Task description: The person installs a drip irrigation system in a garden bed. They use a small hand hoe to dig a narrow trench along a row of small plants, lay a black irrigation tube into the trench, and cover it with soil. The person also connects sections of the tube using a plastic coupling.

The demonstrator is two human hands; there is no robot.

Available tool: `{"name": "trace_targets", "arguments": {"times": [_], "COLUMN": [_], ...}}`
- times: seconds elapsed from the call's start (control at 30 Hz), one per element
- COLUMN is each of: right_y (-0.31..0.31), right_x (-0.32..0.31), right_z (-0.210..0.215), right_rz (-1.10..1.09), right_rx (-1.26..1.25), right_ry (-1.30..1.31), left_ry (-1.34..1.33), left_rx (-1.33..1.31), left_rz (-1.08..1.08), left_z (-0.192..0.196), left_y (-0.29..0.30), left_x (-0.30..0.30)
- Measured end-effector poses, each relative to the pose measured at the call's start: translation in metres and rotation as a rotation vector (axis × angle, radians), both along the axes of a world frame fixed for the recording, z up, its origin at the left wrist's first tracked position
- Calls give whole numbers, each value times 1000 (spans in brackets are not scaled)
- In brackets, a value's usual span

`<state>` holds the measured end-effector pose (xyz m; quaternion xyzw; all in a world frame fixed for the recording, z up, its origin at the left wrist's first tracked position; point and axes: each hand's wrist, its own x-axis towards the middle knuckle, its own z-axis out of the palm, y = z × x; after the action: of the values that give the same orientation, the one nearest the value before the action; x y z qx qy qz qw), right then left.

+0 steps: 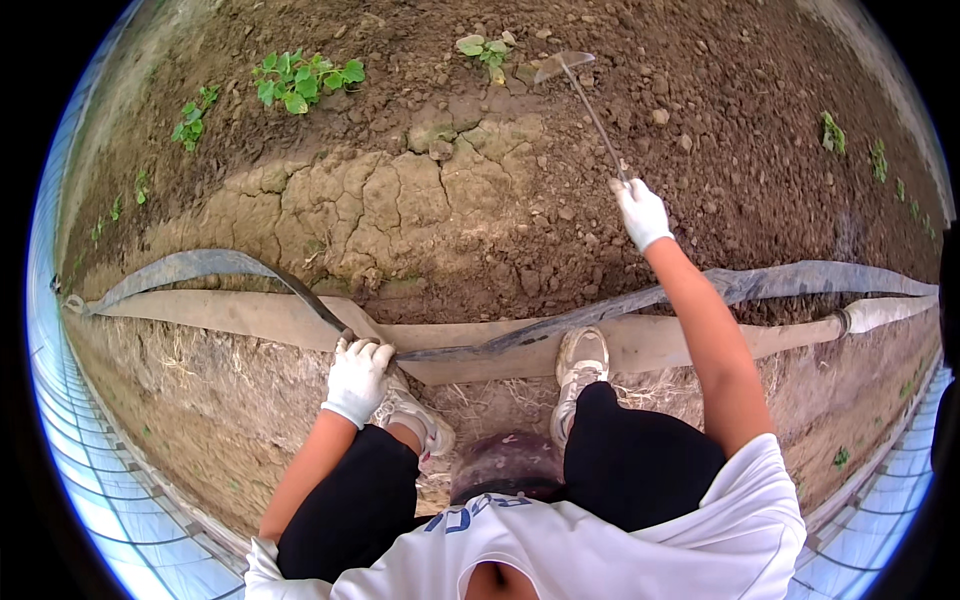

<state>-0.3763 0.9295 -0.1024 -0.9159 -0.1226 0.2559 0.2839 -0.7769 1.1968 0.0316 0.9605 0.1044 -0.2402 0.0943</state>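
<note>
My right hand, in a white glove, is closed round the end of a thin-handled hand hoe. The hoe reaches away from me, its flat blade resting on loose brown soil near a small seedling. In a matching glove, my left hand is closed on a flat dark drip hose in front of my left shoe. That hose arches up to the left of the hand and runs on to the right, over a wider tan flat hose on the ground.
Cracked, crusted soil lies between the hoe and the hoses. A leafy green plant grows at the far left, with smaller plants at far right. My shoes stand at the tan hose. Clear sheeting edges both sides.
</note>
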Motion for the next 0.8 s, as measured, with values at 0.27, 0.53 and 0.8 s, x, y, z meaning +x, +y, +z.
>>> {"name": "trace_targets", "arguments": {"times": [0.27,0.53,0.8], "right_y": [-122,7,-24], "right_x": [-86,23,-49], "right_z": [4,-25,-7], "right_rz": [221,-290,-63], "right_rx": [-262,61,-227], "right_ry": [279,19,137], "left_ry": [-8,-1,-35], "left_rx": [-72,-36,-100], "left_rz": [11,15,8], "left_z": [0,7,5], "left_y": [-4,2,8], "left_x": [-29,-7,-22]}}
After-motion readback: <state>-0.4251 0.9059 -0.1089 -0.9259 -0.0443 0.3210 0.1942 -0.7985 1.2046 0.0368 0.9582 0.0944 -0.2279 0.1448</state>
